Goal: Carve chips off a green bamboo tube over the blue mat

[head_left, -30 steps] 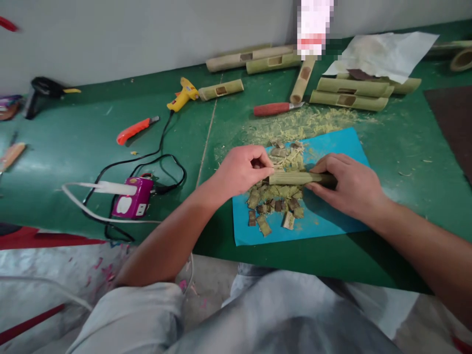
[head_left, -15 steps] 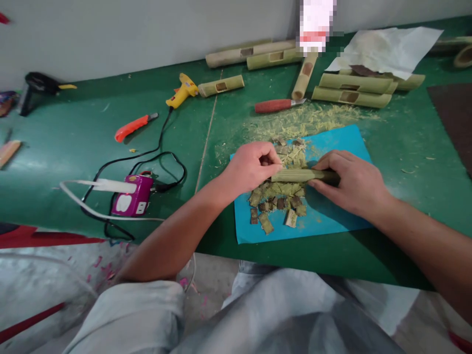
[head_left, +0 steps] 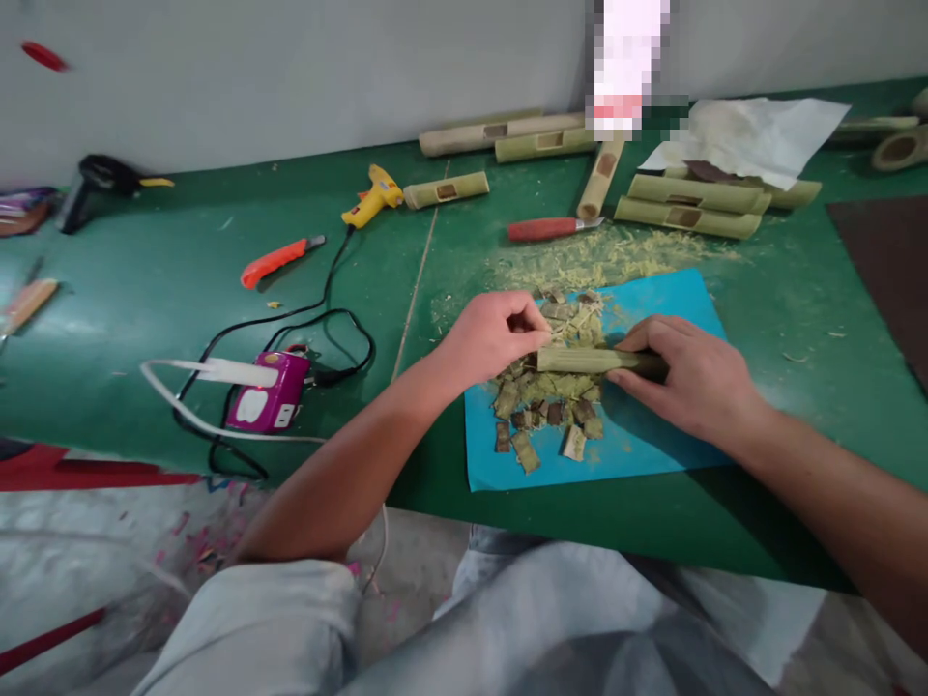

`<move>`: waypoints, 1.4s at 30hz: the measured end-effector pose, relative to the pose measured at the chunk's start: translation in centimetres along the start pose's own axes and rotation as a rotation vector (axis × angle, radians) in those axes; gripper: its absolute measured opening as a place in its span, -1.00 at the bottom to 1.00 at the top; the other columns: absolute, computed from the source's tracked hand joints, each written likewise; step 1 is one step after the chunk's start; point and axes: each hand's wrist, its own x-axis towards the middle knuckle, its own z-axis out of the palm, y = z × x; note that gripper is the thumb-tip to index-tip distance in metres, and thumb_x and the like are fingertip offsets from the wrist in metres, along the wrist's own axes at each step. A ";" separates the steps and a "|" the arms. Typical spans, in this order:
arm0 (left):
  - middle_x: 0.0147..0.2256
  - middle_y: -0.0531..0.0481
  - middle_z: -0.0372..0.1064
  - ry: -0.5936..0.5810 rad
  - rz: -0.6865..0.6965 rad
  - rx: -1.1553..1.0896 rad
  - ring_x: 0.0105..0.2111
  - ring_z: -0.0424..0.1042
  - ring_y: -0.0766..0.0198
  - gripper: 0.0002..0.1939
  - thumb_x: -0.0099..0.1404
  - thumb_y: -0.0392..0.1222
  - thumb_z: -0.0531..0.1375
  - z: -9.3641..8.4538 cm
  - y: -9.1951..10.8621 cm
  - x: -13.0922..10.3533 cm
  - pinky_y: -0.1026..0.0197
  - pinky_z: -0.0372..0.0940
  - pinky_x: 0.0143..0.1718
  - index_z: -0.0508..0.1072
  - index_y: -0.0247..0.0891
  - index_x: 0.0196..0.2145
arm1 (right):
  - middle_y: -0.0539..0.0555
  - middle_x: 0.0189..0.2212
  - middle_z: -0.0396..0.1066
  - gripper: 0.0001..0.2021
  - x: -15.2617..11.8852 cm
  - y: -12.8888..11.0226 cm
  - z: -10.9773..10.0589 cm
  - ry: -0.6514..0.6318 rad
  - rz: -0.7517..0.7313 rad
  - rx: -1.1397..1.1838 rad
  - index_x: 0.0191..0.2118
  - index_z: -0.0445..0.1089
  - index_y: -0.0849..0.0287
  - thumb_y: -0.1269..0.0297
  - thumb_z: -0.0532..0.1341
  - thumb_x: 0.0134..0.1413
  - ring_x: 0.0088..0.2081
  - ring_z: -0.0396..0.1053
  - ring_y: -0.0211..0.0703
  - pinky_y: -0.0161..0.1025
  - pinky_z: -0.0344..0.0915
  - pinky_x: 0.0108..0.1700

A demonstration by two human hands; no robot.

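Note:
My right hand grips the right end of a green bamboo tube, which lies level above a blue sheet. Beside the tube's left end, my left hand is closed in a pinch, thumb against fingertips. Whatever sits in that pinch is too small to make out. Under and around the tube, small square bamboo chips and pale green shavings are heaped on the sheet.
A red-handled knife lies behind the sheet, near notched bamboo tubes and a white paper. Leftward are a yellow glue gun, an orange utility knife and a purple power adapter with cables.
The view has tilted up slightly, so the whole table appears lower and its left side a little further right. Both hands keep nearly the same pose at the bamboo tube.

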 end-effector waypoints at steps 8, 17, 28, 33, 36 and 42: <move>-0.52 0.05 0.42 -0.093 -0.062 -0.074 -0.52 0.32 0.41 -0.91 0.17 -0.22 0.29 -0.9 0.9 -0.6 0.34 0.22 -0.47 0.54 -0.29 -0.37 | 0.07 -0.28 0.46 -0.82 -0.1 -0.1 -0.2 -0.018 0.006 0.003 -0.28 0.35 0.06 0.08 0.21 0.10 -0.19 0.41 0.01 -0.10 0.27 -0.26; -0.52 0.04 0.41 -0.117 -0.058 0.004 -0.53 0.31 0.40 -0.91 0.17 -0.25 0.27 -1.7 1.8 -1.0 0.34 0.20 -0.48 0.56 -0.30 -0.35 | 0.08 -0.27 0.46 -0.82 0.0 -0.1 -0.3 -0.022 0.016 0.003 -0.27 0.35 0.05 0.08 0.20 0.09 -0.20 0.41 0.02 -0.09 0.27 -0.27; -0.48 0.05 0.38 -0.139 0.007 0.066 -0.51 0.30 0.42 -0.95 0.17 -0.28 0.28 -1.1 1.3 -1.3 0.35 0.21 -0.49 0.55 -0.28 -0.36 | 0.07 -0.28 0.46 -0.85 0.0 -0.4 -0.3 -0.013 0.017 0.020 -0.28 0.35 0.02 0.09 0.20 0.10 -0.21 0.40 0.03 -0.06 0.27 -0.28; -0.50 0.06 0.38 -0.126 -0.028 0.070 -0.53 0.30 0.42 -0.97 0.15 -0.30 0.30 -1.2 1.7 -1.4 0.35 0.20 -0.51 0.56 -0.27 -0.39 | 0.07 -0.29 0.46 -0.85 0.0 -0.2 -0.2 -0.020 0.018 0.014 -0.27 0.35 0.03 0.09 0.21 0.10 -0.21 0.40 0.02 -0.06 0.27 -0.27; -0.56 0.09 0.34 -0.116 -0.079 0.072 -0.57 0.27 0.43 -0.97 0.12 -0.33 0.30 -1.3 1.9 -1.4 0.35 0.16 -0.55 0.55 -0.28 -0.41 | 0.07 -0.28 0.46 -0.84 0.0 -0.2 -0.2 -0.024 0.020 0.008 -0.27 0.35 0.03 0.10 0.21 0.09 -0.20 0.40 0.02 -0.07 0.27 -0.27; -0.59 0.11 0.31 -0.052 -0.060 0.096 -0.59 0.24 0.44 -0.96 0.11 -0.36 0.31 -0.1 2.0 -1.3 0.35 0.11 -0.56 0.55 -0.28 -0.43 | 0.08 -0.27 0.46 -0.85 0.0 -0.3 -0.1 -0.012 0.005 0.003 -0.27 0.35 0.05 0.12 0.19 0.09 -0.19 0.40 0.01 -0.09 0.25 -0.26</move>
